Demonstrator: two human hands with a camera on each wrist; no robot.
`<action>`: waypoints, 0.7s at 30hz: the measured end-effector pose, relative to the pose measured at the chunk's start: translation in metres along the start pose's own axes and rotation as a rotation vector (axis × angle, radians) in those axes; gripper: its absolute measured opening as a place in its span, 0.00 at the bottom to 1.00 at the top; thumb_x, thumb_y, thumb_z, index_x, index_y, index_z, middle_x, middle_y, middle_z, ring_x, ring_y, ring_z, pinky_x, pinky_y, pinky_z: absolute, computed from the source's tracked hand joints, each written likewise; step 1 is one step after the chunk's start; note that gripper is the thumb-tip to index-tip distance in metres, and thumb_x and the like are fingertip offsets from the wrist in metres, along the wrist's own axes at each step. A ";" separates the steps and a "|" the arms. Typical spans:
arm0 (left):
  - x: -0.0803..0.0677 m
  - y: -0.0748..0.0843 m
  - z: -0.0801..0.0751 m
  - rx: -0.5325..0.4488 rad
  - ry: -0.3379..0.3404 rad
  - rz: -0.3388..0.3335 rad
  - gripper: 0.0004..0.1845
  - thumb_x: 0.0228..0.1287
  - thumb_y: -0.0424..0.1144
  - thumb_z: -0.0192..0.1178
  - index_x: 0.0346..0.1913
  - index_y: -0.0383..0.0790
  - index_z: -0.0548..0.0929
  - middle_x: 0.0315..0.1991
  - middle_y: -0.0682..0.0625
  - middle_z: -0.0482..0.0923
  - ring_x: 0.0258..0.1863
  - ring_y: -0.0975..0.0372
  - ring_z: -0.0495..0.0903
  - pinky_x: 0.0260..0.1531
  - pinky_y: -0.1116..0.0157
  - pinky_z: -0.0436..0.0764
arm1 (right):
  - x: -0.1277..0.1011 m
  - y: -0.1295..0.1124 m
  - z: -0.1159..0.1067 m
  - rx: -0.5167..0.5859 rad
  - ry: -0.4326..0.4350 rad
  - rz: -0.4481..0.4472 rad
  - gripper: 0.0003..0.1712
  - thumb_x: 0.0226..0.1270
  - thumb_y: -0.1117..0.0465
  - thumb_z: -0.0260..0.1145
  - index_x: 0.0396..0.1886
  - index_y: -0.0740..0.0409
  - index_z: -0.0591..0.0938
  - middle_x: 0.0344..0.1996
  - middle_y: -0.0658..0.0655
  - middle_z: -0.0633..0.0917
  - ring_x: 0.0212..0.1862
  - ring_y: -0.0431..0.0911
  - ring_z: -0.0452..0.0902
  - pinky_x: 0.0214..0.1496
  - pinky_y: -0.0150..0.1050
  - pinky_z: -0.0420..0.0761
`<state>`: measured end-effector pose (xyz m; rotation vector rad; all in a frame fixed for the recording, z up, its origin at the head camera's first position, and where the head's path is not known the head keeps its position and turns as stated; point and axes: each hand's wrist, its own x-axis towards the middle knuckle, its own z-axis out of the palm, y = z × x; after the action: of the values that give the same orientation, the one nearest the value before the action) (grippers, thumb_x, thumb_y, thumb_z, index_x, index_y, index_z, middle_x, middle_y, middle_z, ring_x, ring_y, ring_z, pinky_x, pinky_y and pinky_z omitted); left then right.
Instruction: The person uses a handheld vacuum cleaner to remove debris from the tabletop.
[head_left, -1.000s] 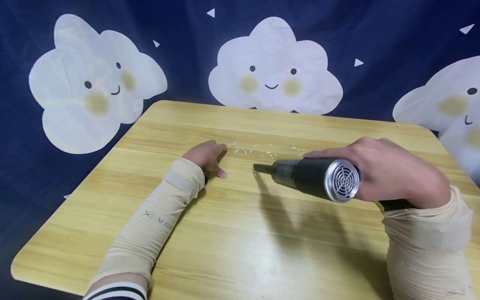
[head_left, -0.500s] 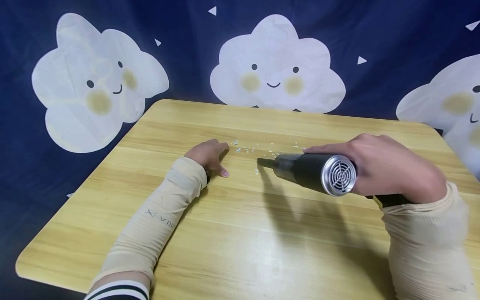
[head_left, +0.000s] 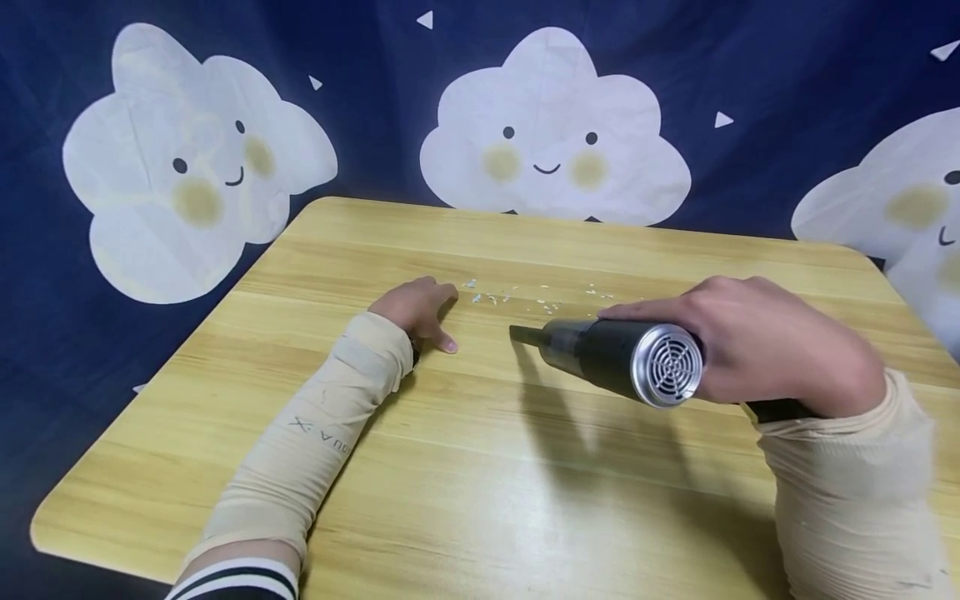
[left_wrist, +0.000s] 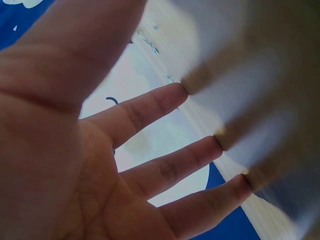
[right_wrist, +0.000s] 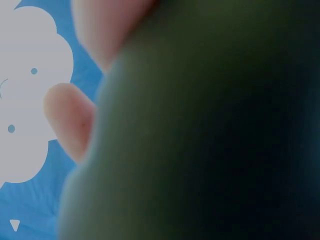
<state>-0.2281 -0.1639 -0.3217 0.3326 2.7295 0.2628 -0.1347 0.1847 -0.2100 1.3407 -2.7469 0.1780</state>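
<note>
My right hand [head_left: 772, 346] grips a black handheld vacuum cleaner [head_left: 611, 357] with a silver grille at its rear end. Its flat nozzle [head_left: 527, 335] points left, with the tip low at the tabletop. In the right wrist view the dark body of the vacuum cleaner [right_wrist: 175, 150] fills most of the picture, with fingertips [right_wrist: 70, 120] curled around its edge. My left hand [head_left: 416, 310] rests its fingertips on the table, fingers spread and holding nothing. Small pale and bluish scraps [head_left: 492, 298] lie scattered beyond the nozzle, between the two hands.
The wooden table [head_left: 420, 483] has rounded corners. Behind it hangs a dark blue cloth [head_left: 375, 100] printed with smiling white clouds. Shadows of the right arm and the vacuum cleaner fall on the tabletop.
The vacuum cleaner has shifted slightly away, then back toward me with my right hand. A scrap seen near the nozzle is no longer visible. My left hand has stayed in place.
</note>
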 end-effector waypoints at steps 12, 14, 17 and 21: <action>0.000 -0.001 -0.001 0.004 -0.005 0.000 0.44 0.44 0.53 0.77 0.65 0.42 0.70 0.58 0.40 0.69 0.55 0.51 0.70 0.54 0.52 0.72 | 0.029 0.007 0.019 0.003 0.014 0.016 0.38 0.44 0.54 0.76 0.61 0.40 0.79 0.25 0.44 0.83 0.24 0.38 0.74 0.20 0.41 0.72; 0.001 -0.001 0.000 0.003 -0.005 0.000 0.44 0.45 0.53 0.77 0.65 0.42 0.70 0.58 0.40 0.69 0.55 0.51 0.70 0.54 0.53 0.72 | 0.031 0.009 0.021 -0.001 0.027 0.018 0.39 0.43 0.53 0.76 0.62 0.39 0.78 0.25 0.45 0.83 0.25 0.38 0.74 0.20 0.42 0.72; 0.002 0.000 0.000 0.003 -0.002 -0.002 0.44 0.45 0.53 0.77 0.65 0.43 0.70 0.57 0.41 0.69 0.53 0.52 0.70 0.53 0.53 0.72 | 0.031 0.011 0.022 -0.003 0.050 0.018 0.40 0.43 0.54 0.76 0.62 0.40 0.78 0.26 0.45 0.84 0.25 0.39 0.75 0.21 0.42 0.72; 0.000 0.000 0.001 -0.004 0.005 -0.002 0.44 0.44 0.53 0.77 0.64 0.43 0.71 0.57 0.41 0.69 0.53 0.52 0.71 0.53 0.53 0.72 | 0.034 0.014 0.026 -0.014 0.095 -0.009 0.40 0.43 0.56 0.75 0.62 0.42 0.78 0.25 0.46 0.84 0.24 0.39 0.76 0.20 0.43 0.72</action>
<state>-0.2277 -0.1640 -0.3226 0.3288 2.7334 0.2695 -0.1671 0.1627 -0.2321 1.3057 -2.6591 0.2148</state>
